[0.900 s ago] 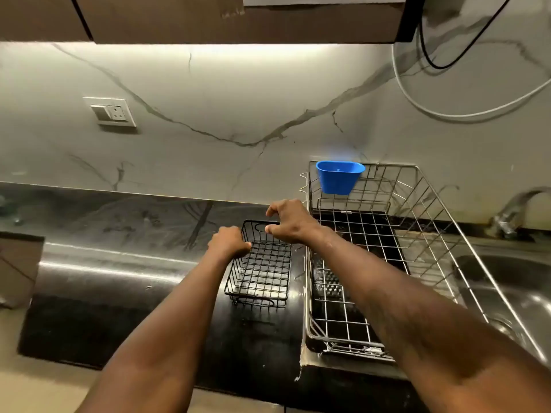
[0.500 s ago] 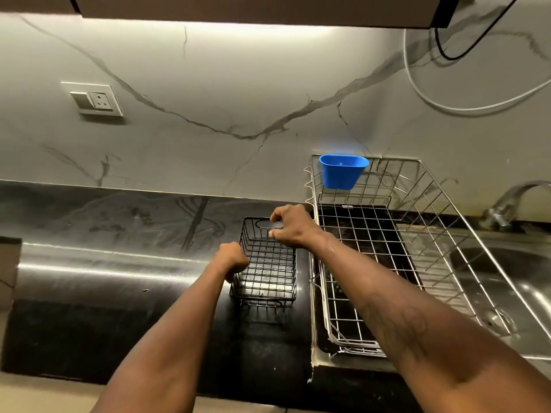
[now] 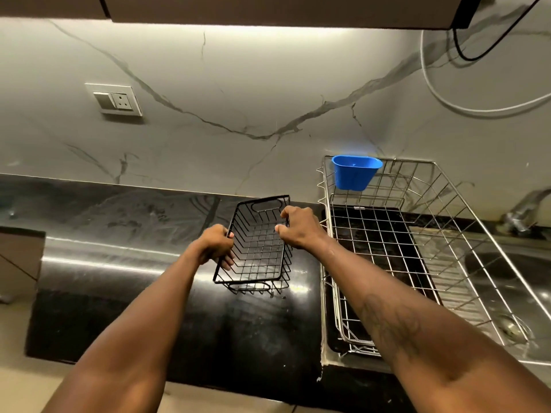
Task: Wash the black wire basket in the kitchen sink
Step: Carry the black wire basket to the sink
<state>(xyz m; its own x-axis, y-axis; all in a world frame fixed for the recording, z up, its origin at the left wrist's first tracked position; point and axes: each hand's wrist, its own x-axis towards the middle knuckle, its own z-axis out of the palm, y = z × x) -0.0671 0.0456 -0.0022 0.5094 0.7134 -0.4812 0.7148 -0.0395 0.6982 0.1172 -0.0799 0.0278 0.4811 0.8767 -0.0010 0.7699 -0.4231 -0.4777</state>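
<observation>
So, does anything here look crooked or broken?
The black wire basket is tilted, not flat on the counter; the left hand and right hand grip its sides. There looks to be a chip in the counter's front edge beside the sink.

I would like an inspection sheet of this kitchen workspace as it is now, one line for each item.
Surface: black countertop, glossy, with smears; steel sink at the right.
Job's things: black wire basket, tilted over the countertop, left of the dish rack; not yet in the sink.
Clutter: blue cup hung on the dish rack's back rim.
Grippers: left hand grips the basket's left rim; right hand grips its right rim.
Cables: white cable and black cable hang on the wall, top right.
Surroundings: marble wall, socket, tap, cabinet above.
</observation>
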